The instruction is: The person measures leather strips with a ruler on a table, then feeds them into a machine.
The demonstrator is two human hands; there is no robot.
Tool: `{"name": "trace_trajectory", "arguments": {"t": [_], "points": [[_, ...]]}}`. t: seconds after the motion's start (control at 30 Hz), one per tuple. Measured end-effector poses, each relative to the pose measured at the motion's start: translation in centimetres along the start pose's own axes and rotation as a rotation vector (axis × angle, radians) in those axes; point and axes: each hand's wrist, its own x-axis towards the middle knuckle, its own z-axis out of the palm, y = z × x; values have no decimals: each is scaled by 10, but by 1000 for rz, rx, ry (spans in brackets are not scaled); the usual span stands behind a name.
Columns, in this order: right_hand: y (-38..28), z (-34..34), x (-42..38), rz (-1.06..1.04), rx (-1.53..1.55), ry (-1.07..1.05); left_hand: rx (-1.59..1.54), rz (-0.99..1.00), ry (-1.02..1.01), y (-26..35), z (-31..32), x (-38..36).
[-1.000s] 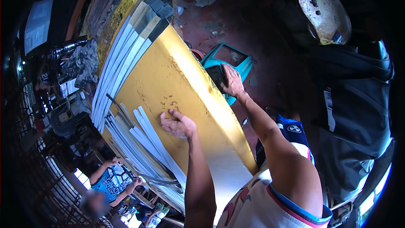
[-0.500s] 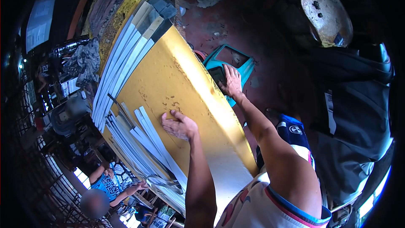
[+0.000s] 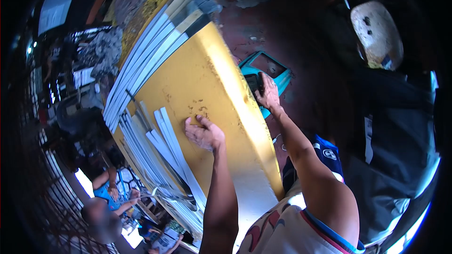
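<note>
On the yellow tabletop (image 3: 226, 160), my left hand (image 3: 205, 134) rests with its fingers loosely apart, holding nothing. Grey and white flat strips (image 3: 172, 143) lie just to its left, and small brown marks show on the surface above it. Beyond the table's right edge, my right hand (image 3: 268, 93) lies on a teal plastic piece (image 3: 282, 83) with a square opening and a dark panel. Its fingers are stretched out over the panel side, and a ring shows on one finger. The underside of this hand is hidden.
More long pale strips (image 3: 143, 61) with dark ends curve along the table's upper left. A person in a blue shirt (image 3: 101, 190) is at the lower left. A worn metal seat (image 3: 376, 33) stands at the upper right, above a large black cover (image 3: 400, 127). Reddish floor lies beyond the table.
The view has shifted, so the table, teal piece and seat appear farther right. Both my hands keep nearly the same places on the table and teal piece. The person's arms at the lower left have moved.
</note>
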Motion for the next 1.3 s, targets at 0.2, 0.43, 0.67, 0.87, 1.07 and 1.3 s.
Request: {"name": "trace_trajectory", "arguments": {"t": [0.2,0.43,0.67,0.87,1.07,1.3], "points": [[-6,-31,-19,-89,67,-59,-27,-40,0,4,-3,3],[40,-110,-73,-156,-105,-69,-498,-118,134,-27,-3,-4],[87,-205,-128,-22,-73,-35,116,-147,414,-202,-86,-17],[116,-191,-146,27,-68,-79,198,-456,-96,-214,-121,-47],[71,-141,-130,-63,24,-4,228,-244,180,-204,-84,-95],[-219,-113,-162,-830,339,-69,134,-126,177,-215,-84,-108]]}}
